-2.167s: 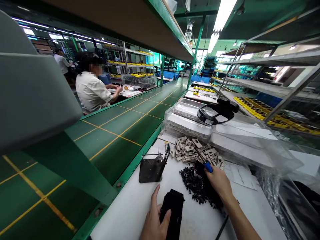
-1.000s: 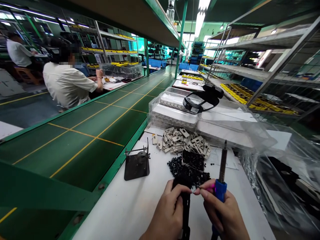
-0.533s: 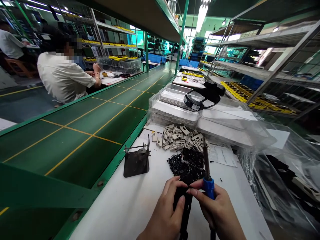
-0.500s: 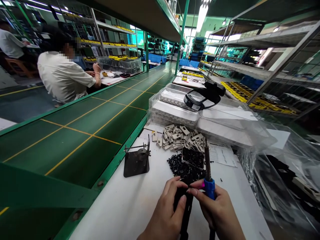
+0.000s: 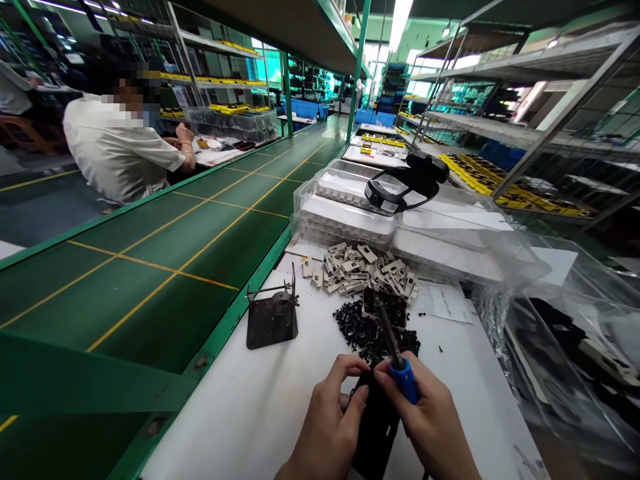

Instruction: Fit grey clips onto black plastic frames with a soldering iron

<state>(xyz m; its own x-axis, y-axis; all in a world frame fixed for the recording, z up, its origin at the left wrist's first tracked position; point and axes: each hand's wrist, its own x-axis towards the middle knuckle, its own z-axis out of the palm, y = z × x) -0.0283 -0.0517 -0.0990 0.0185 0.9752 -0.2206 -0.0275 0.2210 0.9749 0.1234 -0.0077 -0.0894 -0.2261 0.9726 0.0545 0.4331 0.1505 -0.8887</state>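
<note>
My left hand is closed on a flat black plastic part, gripping it near its upper end. The blue handle of a soldering iron rests in my right hand, its metal shaft tilted up and to the left. My right thumb and forefinger also meet the top of the black part; whether they pinch a small piece there is hidden. Just beyond my fingers lies a heap of small black parts, partly in a small box. Behind it is a pile of beige plastic pieces.
A dark metal stand is on the white table, left of the heaps. Clear plastic trays carry a black headset. A green conveyor runs along the left, with a seated person across it. Shelves stand right.
The soldering iron has tipped from upright to leaning left. The black part has turned so that its broad face shows more. The view has shifted slightly.
</note>
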